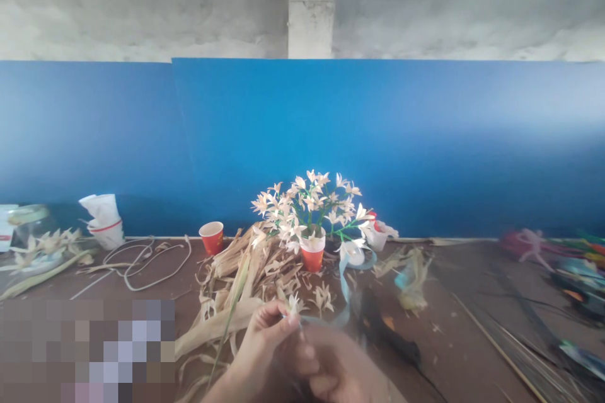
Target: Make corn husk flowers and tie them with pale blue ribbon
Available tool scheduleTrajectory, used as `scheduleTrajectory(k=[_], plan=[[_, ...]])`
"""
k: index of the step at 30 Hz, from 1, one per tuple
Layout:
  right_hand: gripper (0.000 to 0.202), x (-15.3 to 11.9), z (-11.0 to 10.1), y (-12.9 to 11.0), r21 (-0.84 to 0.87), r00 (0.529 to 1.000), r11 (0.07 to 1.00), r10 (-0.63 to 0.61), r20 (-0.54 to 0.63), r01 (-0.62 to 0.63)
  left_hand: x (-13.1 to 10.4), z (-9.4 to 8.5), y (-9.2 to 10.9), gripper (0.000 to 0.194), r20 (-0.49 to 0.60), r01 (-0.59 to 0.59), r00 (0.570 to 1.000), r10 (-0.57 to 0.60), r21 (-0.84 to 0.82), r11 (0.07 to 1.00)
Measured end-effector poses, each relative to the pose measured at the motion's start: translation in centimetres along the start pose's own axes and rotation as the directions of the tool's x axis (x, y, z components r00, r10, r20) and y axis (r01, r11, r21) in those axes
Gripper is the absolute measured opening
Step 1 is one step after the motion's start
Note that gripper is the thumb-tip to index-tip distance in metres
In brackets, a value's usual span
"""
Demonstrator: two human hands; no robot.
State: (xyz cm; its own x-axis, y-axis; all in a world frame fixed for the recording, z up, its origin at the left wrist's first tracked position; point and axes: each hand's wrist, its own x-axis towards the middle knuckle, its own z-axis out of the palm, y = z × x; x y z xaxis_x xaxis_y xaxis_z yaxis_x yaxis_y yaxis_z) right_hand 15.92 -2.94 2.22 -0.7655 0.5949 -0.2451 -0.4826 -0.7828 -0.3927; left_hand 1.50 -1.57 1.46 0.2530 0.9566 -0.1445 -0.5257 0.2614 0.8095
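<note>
My left hand [269, 330] is closed, thumb and forefinger pinching a small white corn-husk flower [293, 304] near its base. My right hand [347, 362], blurred by motion, is just beside it with fingers curled below the flower; what they grip cannot be made out. A light blue tape [344, 289] runs from a roll [352, 253] on the table down to the hands. Behind the hands another loose husk flower [322, 298] lies on the table. Beyond it, a red paper cup [312, 259] holds a bunch of similar flowers [307, 201] on green stems.
Dry corn husks [246, 264] are heaped left of centre, near another red cup [213, 238]. A black tool with a cord [390, 334] lies right of my hands. White cord [137, 267], white cups [108, 233] and husk flowers [47, 245] are at left. A blue panel [283, 119] stands behind.
</note>
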Motion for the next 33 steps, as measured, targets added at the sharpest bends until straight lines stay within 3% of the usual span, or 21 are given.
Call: scheduleTrajectory(k=[5, 9, 12, 15, 18, 21, 26, 33], plan=[[0.009, -0.1, 0.3, 0.3, -0.066, 0.999, 0.997, 0.044, -0.027, -0.046, -0.2, -0.1, -0.1, 0.03, 0.057, 0.052, 0.997, -0.05, -0.018, 0.999], [0.015, 0.2, 0.2, 0.7, -0.336, 0.958, 0.929, -0.223, -0.178, 0.154, -0.1, 0.1, 0.0, 0.029, 0.035, 0.009, 0.999, -0.008, -0.004, 1.0], [0.02, 0.8, -0.1, 0.9, -0.484, 0.876, 0.828, -0.427, -0.222, 0.281, 0.1, 0.1, 0.1, 0.028, -0.008, -0.063, 0.998, 0.063, 0.052, 0.997], [0.022, 1.5, -0.5, 0.9, -0.739, 0.723, 0.596, -0.655, -0.22, 0.315, 0.4, 0.0, 0.1, 0.028, -0.049, -0.096, 0.994, 0.102, 0.125, 0.988], [0.019, 1.7, -0.7, 0.8, -0.899, 0.578, 0.353, -0.803, -0.149, 0.259, 0.6, -0.1, -0.1, 0.028, -0.079, -0.096, 0.991, 0.11, 0.173, 0.98], [0.018, 1.3, -0.6, 0.9, -0.972, 0.473, 0.179, -0.877, -0.087, 0.153, 0.8, 0.0, -0.3, 0.027, -0.084, -0.056, 0.994, 0.073, 0.184, 0.981], [0.016, 0.9, -0.3, 1.2, -0.998, 0.4, -0.013, -0.916, 0.034, 0.054, 0.7, 0.4, -0.6, 0.026, -0.091, -0.01, 0.996, 0.021, 0.121, 0.993], [0.02, 1.2, -0.5, 1.3, -0.998, 0.359, -0.067, -0.931, 0.064, 0.005, 0.0, 0.9, -0.8, 0.024, -0.129, -0.06, 0.989, 0.07, 0.08, 0.995]])
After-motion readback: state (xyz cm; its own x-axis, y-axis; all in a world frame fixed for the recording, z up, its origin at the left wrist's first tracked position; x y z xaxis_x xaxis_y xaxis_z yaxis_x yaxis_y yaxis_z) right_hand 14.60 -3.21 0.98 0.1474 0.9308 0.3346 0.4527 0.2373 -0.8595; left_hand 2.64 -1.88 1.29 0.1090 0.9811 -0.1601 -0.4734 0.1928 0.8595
